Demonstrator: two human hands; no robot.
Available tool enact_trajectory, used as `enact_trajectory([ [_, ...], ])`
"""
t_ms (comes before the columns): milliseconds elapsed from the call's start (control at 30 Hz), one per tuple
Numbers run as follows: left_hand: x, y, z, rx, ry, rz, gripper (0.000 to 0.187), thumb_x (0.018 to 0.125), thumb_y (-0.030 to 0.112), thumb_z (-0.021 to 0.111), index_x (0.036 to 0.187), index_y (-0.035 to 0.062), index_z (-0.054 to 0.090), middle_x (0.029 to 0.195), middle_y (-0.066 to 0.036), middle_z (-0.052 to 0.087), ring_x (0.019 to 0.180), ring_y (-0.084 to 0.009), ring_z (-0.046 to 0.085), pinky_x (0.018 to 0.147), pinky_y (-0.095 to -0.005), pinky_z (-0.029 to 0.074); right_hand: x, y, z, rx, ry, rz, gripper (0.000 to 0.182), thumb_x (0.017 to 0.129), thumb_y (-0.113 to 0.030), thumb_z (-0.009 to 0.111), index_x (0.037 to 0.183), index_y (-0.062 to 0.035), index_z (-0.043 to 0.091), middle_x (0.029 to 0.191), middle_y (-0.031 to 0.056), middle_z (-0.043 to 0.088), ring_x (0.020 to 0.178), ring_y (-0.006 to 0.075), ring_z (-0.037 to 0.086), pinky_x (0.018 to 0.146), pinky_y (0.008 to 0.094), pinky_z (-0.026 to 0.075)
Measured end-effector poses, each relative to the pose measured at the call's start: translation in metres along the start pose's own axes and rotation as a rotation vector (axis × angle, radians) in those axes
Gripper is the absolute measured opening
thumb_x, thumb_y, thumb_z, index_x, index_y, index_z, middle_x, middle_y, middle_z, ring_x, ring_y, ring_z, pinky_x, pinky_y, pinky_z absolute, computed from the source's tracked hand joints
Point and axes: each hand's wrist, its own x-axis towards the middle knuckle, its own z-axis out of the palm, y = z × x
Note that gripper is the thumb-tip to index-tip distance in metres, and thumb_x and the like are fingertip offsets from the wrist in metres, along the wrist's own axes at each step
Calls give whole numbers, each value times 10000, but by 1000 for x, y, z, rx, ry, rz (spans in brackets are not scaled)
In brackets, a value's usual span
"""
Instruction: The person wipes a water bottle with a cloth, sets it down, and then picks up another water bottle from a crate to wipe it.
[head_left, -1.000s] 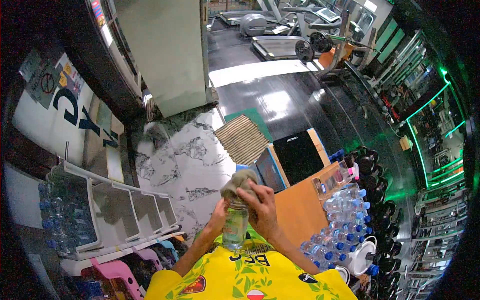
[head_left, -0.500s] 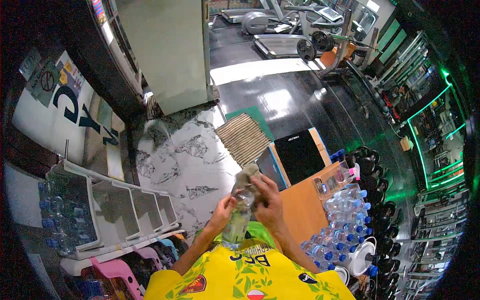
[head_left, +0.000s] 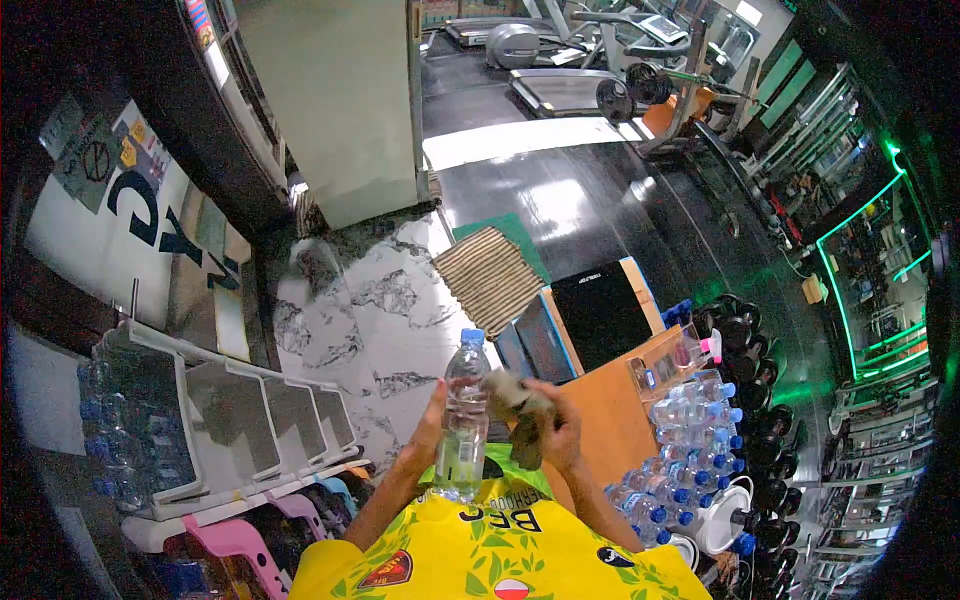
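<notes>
- L hand (head_left: pixel 428 430) is gripping bottle (head_left: pixel 464 425), near, left of desk (head_left: pixel 600 425)
- R hand (head_left: pixel 563 428) is clutching cloth (head_left: pixel 522 405) just beside it
- Bottle's prob. weighing little, flexing, slipping if wet; mid-body's offering best hold

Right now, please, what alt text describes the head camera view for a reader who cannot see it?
The left hand holds a clear bottle with a blue cap; the right hand holds a crumpled cloth beside it. Beyond are more bottles, a striped mat and treadmills.
</notes>
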Motion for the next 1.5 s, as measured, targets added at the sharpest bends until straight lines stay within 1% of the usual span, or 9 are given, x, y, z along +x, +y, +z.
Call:
enact_trajectory([
  [133, 2, -4, 0, 383, 21, 105, 544, 929, 486, 420, 1223, 30, 466, 1051, -67, 591, 839, -130, 589, 771, -279, 491, 16, 8, 4, 286, 344, 95, 364, 788, -36, 625, 1149, -59, 582, 1166, 133, 569, 1053, 241, 553, 885, 331, 436],
  [233, 8, -18, -9, 363, 30, 126, 491, 945, 404, 441, 1219, -1, 477, 1109, -72, 579, 917, -140, 583, 807, -274, 476, 27, -15, 19, -555, 42, -222, 639, 607, 16, 693, 1197, -206, 587, 1264, 108, 498, 1077, 305, 482, 938, 380, 402],
  [400, 11, -17, -10, 293, 125, 166, 562, 944, 471, 378, 1271, 17, 431, 1183, -106, 547, 1041, -192, 561, 882, -325, 469, 11, -19, 22, -645, -33, -332, 570, 643, 80, 636, 1156, -167, 613, 1225, 81, 525, 1107, 278, 470, 922, 381, 400],
  [467, 10, -12, -16, -44, -84, 75, 659, 925, 566, 290, 1308, 38, 384, 1175, -125, 551, 1025, -218, 573, 862, -353, 490, 6, -16, 16, -500, -264, -282, 669, 564, 38, 679, 1182, -201, 593, 1225, 57, 544, 1030, 296, 483, 926, 376, 405],
  [500, 3, -5, -8, -80, 1, -20, 687, 917, 598, 225, 1330, 64, 356, 1166, -141, 553, 1014, -238, 581, 837, -365, 507, 7, -21, 14, -466, -302, -328, 459, 716, 43, 620, 1148, -108, 594, 1147, 75, 572, 1016, 250, 538, 904, 360, 410],
  [733, 9, -4, 1, 160, -8, 84, 683, 917, 595, 253, 1324, 61, 380, 1166, -141, 551, 1019, -231, 569, 872, -370, 485, 18, -20, 3, 446, -56, 124, 249, 891, -160, 566, 1123, -74, 534, 1120, 97, 566, 1033, 177, 524, 886, 310, 420],
  [900, 9, -13, 18, 292, 71, 170, 589, 958, 495, 278, 1345, 54, 330, 1283, -109, 458, 1136, -209, 484, 950, -358, 415, 53, -35, 20, -567, 320, -136, 308, 863, -213, 613, 1119, -57, 544, 1041, 129, 497, 941, 253, 532, 828, 345, 444],
  [1267, 14, -28, 15, 591, 166, 431, 563, 956, 451, 361, 1344, 47, 309, 1270, -103, 457, 1125, -204, 484, 958, -347, 390, 43, -36, 33, -825, 177, -250, 542, 855, -376, 594, 1295, -94, 450, 1265, 162, 449, 1107, 350, 480, 886, 427, 437],
  [1500, 9, -19, 19, 265, 165, 399, 545, 939, 472, 387, 1302, 65, 370, 1217, -102, 501, 1079, -211, 526, 913, -351, 444, 24, -29, 31, -722, 24, -223, 554, 705, -45, 687, 1230, -139, 538, 1156, 112, 539, 1030, 315, 542, 838, 389, 479],
])
